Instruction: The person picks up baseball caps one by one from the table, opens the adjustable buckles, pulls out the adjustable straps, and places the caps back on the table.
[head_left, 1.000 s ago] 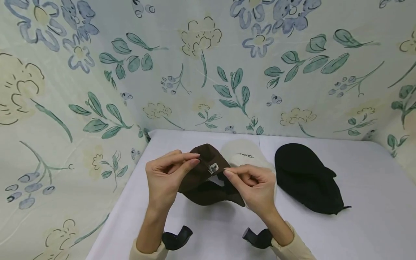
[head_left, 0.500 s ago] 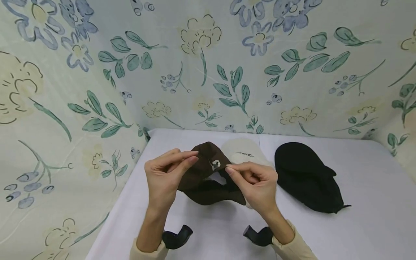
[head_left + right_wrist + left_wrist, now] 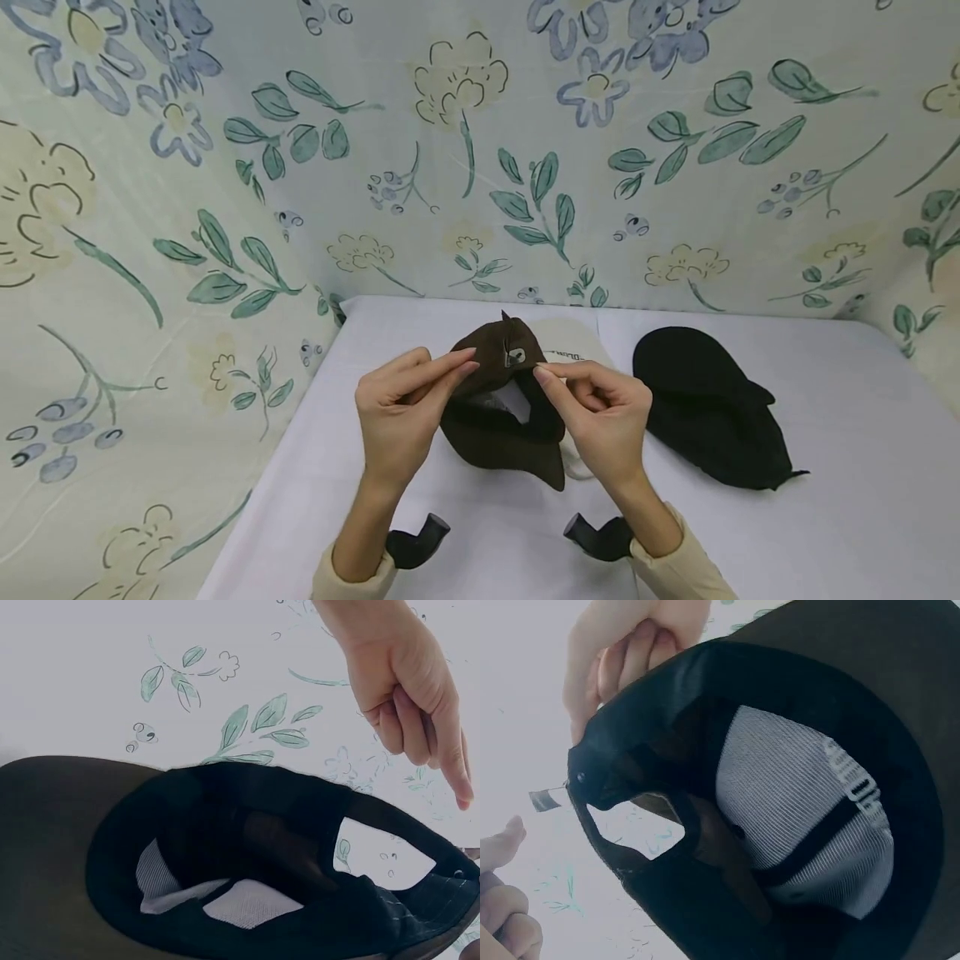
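A brown baseball cap (image 3: 506, 450) hangs above the table, its brim toward me and the rear opening showing. My right hand (image 3: 611, 417) pinches the cap's back strap between thumb and index finger, beside a small metal buckle (image 3: 516, 357). My left hand (image 3: 401, 417) overlaps the cap in the head view, thumb and index tips together, other fingers curled. The left wrist view shows a gap between the left fingertips (image 3: 514, 825) and the short strap end (image 3: 546, 799); nothing shows in them. Inside the cap is a pale mesh lining (image 3: 251, 904).
Behind the brown cap lies a white cap (image 3: 573, 342) with dark lettering, partly hidden. A black cap (image 3: 705, 408) lies to the right. All are over a white-covered table (image 3: 862, 467), with a floral curtain (image 3: 435, 167) behind and at the sides.
Both hands have shifted slightly right with the brown cap. The cap has turned, so its rear opening and brim show more. The other caps have stayed in place.
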Demonstrator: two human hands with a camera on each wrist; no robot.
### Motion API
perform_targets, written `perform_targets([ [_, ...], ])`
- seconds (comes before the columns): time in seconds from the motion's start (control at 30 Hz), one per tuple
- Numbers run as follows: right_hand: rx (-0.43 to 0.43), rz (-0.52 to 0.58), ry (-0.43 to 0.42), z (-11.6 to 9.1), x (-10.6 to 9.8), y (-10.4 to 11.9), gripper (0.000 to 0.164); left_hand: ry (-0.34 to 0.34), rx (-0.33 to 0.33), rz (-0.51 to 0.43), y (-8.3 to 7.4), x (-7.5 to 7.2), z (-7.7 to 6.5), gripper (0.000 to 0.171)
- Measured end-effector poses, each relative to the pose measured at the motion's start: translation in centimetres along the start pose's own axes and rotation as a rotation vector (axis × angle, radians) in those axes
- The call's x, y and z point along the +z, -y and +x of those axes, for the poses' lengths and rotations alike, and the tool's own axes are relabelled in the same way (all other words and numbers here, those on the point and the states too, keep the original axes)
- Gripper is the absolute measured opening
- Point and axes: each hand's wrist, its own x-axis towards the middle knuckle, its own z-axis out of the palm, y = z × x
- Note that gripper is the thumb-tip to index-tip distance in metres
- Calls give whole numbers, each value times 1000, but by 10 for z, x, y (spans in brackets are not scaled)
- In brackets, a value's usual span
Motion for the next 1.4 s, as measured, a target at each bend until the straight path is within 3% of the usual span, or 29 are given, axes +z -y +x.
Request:
perform_targets([
  [0.27,71,-37,-42,2,-2,0,15,76,92,81,14,13,-6,28],
  [0.63,96,-40,-50,3,-3,0,12,45,22,45,27,24,-12,24],
  [1.4,107,0,-23,3,-2,-1,13,28,88,103,36,31,-14,15],
])
